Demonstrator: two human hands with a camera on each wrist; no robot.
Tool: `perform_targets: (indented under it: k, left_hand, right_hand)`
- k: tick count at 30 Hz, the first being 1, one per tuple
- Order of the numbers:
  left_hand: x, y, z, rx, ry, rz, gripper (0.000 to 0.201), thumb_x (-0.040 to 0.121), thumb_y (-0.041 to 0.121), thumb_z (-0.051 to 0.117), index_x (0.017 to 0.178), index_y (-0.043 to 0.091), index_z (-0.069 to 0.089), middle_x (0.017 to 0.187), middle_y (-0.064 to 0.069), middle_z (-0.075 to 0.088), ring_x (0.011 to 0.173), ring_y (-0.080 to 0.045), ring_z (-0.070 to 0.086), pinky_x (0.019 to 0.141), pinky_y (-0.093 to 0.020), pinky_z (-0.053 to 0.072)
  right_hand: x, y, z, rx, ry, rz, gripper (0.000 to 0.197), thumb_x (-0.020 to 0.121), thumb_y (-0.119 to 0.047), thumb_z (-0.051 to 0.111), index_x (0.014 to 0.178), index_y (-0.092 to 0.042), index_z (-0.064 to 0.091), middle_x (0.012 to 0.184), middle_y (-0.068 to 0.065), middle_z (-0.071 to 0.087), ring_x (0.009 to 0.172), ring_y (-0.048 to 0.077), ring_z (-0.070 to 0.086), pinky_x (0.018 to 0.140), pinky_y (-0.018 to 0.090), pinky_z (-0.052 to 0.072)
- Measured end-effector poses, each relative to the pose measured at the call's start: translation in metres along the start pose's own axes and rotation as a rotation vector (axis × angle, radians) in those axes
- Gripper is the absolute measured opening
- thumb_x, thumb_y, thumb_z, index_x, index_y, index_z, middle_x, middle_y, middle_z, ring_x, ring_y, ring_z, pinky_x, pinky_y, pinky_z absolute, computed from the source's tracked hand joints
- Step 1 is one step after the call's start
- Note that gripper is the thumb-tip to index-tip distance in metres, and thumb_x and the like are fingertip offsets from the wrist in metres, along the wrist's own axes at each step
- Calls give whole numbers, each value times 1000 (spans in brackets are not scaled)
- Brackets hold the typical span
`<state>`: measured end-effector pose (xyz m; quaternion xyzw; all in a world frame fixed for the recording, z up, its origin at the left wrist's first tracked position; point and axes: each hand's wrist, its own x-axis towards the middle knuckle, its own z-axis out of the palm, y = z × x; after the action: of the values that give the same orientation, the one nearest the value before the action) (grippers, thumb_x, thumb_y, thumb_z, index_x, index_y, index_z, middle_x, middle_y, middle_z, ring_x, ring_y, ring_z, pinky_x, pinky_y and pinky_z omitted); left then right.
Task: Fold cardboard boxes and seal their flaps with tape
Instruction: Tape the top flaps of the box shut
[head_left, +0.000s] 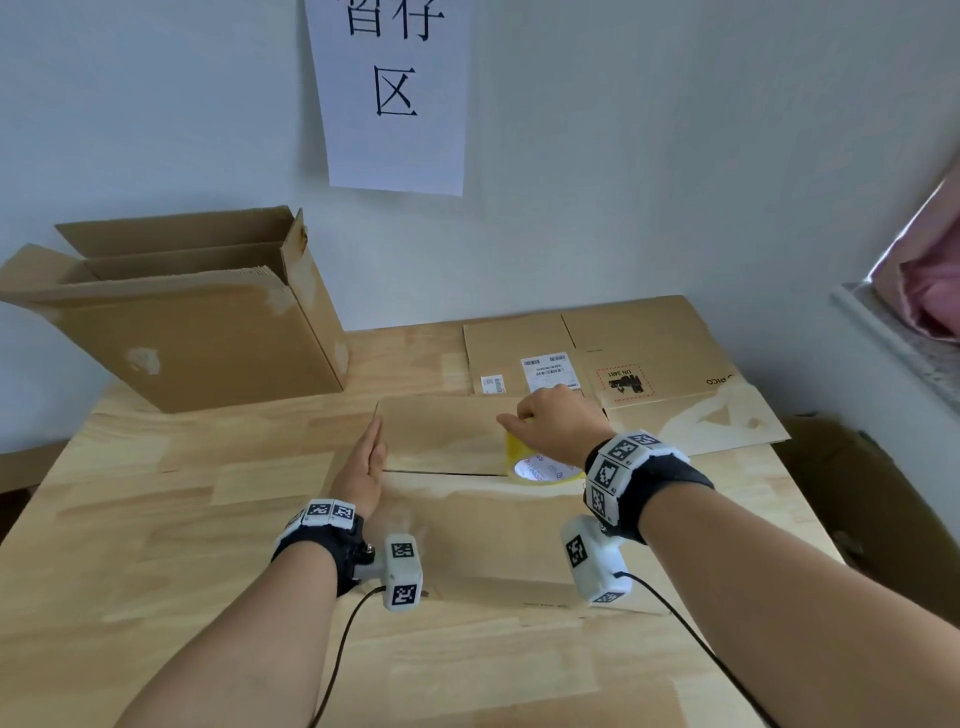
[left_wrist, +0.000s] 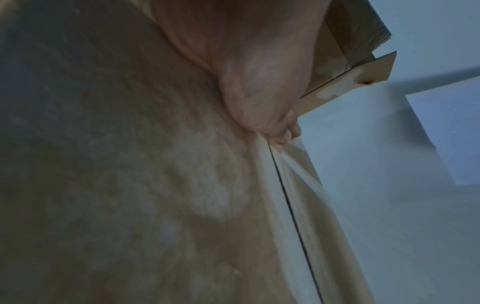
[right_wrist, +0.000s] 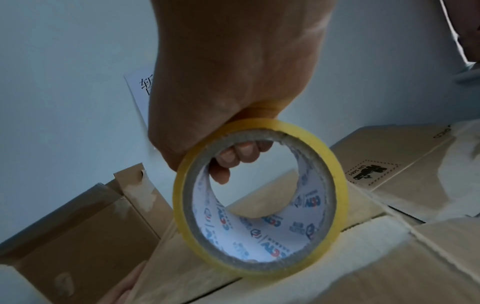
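Observation:
A brown cardboard box (head_left: 467, 525) lies on the wooden table (head_left: 156, 519) with its top flaps folded shut, and the seam (left_wrist: 285, 195) between them runs across the top. My left hand (head_left: 370, 449) has straight fingers pressed against the box's left end at the seam. My right hand (head_left: 527, 421) grips a roll of yellow tape (head_left: 511, 449). The roll stands on edge on the box top at the seam's right end. In the right wrist view my fingers (right_wrist: 233, 156) curl through the core of the tape roll (right_wrist: 262, 238).
An open cardboard box (head_left: 197, 322) stands at the back left against the wall. Flattened cardboard (head_left: 623, 358) with labels lies at the back right. A paper sign (head_left: 395, 93) hangs on the wall. A window sill (head_left: 893, 332) juts out at the right.

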<state>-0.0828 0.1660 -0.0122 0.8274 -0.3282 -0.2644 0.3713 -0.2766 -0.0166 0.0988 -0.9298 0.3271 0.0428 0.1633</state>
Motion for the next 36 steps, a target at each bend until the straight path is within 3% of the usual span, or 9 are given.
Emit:
perform_targets:
  k: [3,8,14,22,31,33,36]
  left_hand:
    - [-1,-1,0,0,14,-1,49,104,29,24,151,31,11,157,6,19,141,-16,27,108,-22,19]
    - [-5,2,-1,4,8,-29,49,104,30,23,151,32,13,157,7,18,142,-15,25,109,-22,18]
    - [-4,6,-3,24,-7,-51,49,104,32,22,151,34,11,157,8,19,141,-17,28,104,-21,21]
    - [-6,8,-2,76,2,-67,48,103,35,20,151,37,11,156,7,22,140,-18,30,109,-31,25]
    - [-14,18,0,91,15,-113,48,104,34,20,150,38,12,152,2,33,137,-22,37,105,-31,30]
    - [-13,17,-1,93,24,-115,48,104,34,20,150,39,12,152,2,34,136,-23,37,104,-31,30]
    - [-10,14,0,99,19,-118,47,103,35,20,150,40,12,152,3,33,137,-23,37,105,-33,30]
  right_hand:
    - [-1,0,2,18,-11,8,46,94,-49,40,64,-17,51,58,-3,48,60,17,50,50,22,33]
    - [-4,9,2,172,-10,77,51,91,-49,47,53,-17,34,52,-3,36,50,15,37,47,23,27]
    - [-9,10,2,155,24,81,52,90,-52,46,53,-17,41,52,-4,43,51,13,42,48,23,29]
    - [-29,51,-10,120,138,181,49,89,-52,50,56,-16,46,57,-1,46,53,15,44,47,21,29]
    - [-31,61,3,108,143,214,53,85,-60,49,60,-15,55,61,-1,53,59,16,51,48,21,31]
    - [-32,66,2,120,130,218,52,85,-58,50,56,-16,52,58,-2,51,58,16,51,49,22,31]
    - [-35,81,-10,174,106,255,56,85,-55,52,48,-17,36,50,-3,39,51,16,39,48,24,25]
